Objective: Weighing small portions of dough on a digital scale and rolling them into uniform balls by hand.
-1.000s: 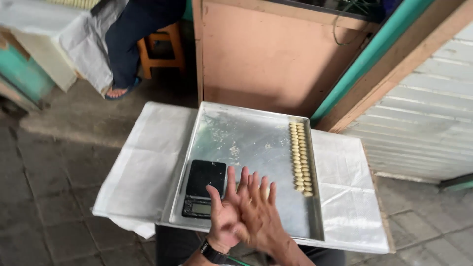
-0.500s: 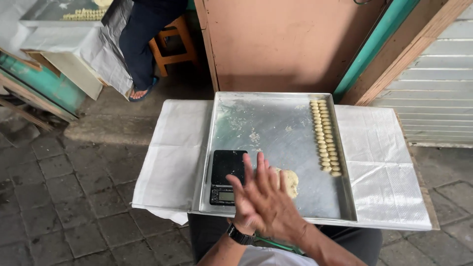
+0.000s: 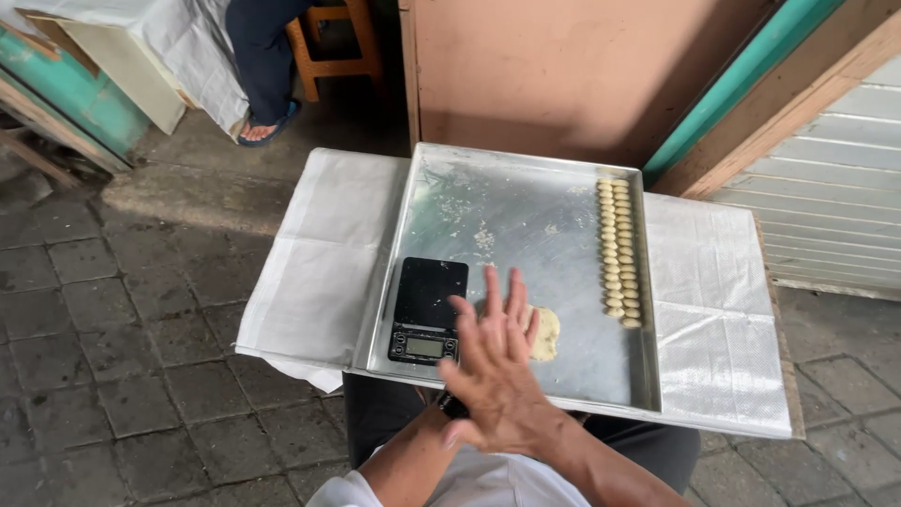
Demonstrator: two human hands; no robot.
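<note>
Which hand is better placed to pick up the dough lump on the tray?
Probably right: the right hand lies on top, beside the dough lump. The left hand is mostly covered beneath it, toward the scale.

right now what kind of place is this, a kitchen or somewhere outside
Probably an outdoor or semi-open food-making spot, not a fitted kitchen. The ground is paving bricks, and a metal tray on a cloth-covered table holds a row of small dough pieces and a digital scale.
</note>
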